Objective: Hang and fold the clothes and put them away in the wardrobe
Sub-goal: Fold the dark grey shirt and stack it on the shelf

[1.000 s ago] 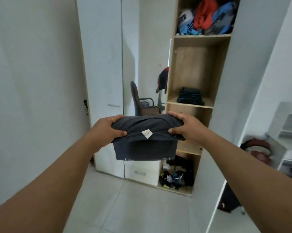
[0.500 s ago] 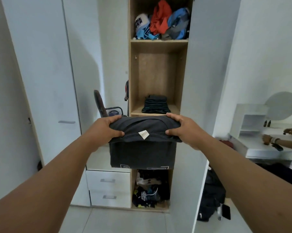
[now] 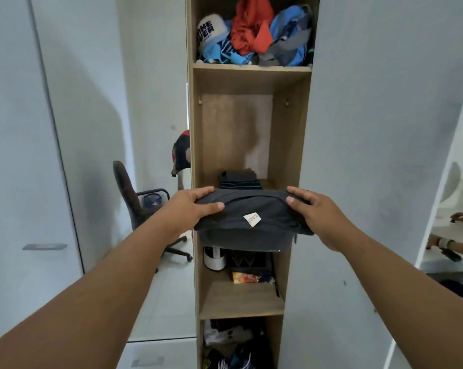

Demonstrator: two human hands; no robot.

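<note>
My left hand and right hand grip the folded dark-grey shirt (white tag up) before the open wooden wardrobe shelf.

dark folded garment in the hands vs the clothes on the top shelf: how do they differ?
The dark grey folded garment is one neat flat piece; the pile of red, blue and grey clothes on the top shelf is crumpled and loose. The garment is gripped at its ends by the left hand and right hand, at the level of the middle shelf; the pile lies untouched above. Both are fabric items at the open wooden wardrobe column.
</note>
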